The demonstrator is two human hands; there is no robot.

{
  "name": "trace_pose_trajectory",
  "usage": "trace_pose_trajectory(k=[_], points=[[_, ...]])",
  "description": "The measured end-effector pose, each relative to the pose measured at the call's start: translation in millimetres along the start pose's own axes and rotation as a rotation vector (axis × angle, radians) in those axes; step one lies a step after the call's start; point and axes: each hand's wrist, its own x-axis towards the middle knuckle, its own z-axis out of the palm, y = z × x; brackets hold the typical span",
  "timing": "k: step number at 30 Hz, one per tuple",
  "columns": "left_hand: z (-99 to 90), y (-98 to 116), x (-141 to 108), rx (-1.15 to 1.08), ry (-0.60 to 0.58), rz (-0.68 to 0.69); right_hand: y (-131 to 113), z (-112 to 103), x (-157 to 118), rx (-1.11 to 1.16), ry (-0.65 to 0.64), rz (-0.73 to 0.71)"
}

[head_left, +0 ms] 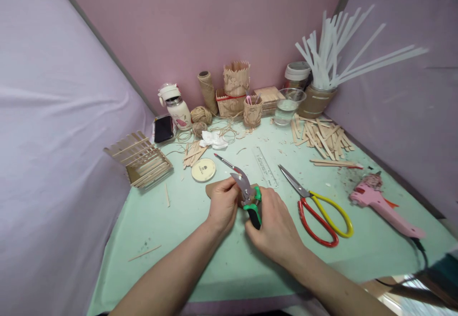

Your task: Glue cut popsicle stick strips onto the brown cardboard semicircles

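Note:
My right hand (pixel 274 225) is wrapped round the green-and-black handles of a pair of pruning shears (pixel 243 185), whose blades point away and to the left. Beside those blades, my left hand (pixel 223 201) is closed in a pinch; what its fingers hold is hidden. A flat brown piece (pixel 212 189) shows under and behind the left hand. Just beyond the shears' tip lies a slim pen-like tool (pixel 225 161). A round cream lid (pixel 203 169) sits to the left of it, and a clear ruler (pixel 265 167) to the right.
Large scissors (pixel 304 193) with red and yellow handles lie right of my hands, then a pink glue gun (pixel 386 206). A pile of wooden sticks (pixel 322 137), a water bowl (pixel 285 113) and a jar of glue sticks (pixel 317 101) stand behind. A stick-built box (pixel 150 173) is left.

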Motion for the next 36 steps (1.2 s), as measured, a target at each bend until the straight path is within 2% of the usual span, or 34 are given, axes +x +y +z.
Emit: trace_pose_trajectory(k=[18,30,33,36], points=[[-0.3,2.1,-0.1,-0.020,-0.042,-0.076,0.4,-7.4,2.8,0.023,-0.126,0.036],[-1.1,-0.4,0.5,-0.018,-0.030,-0.093,3.4,-2.5,-1.9,-0.005,-0.186,0.112],[-2.3,-1.1,1.6,-0.036,-0.028,-0.089,3.8,-3.1,0.9,0.053,-0.166,0.131],[-4.6,-1.6,3.5,-0.026,-0.017,-0.052,4.1,-12.5,8.4,0.194,-0.090,0.158]])
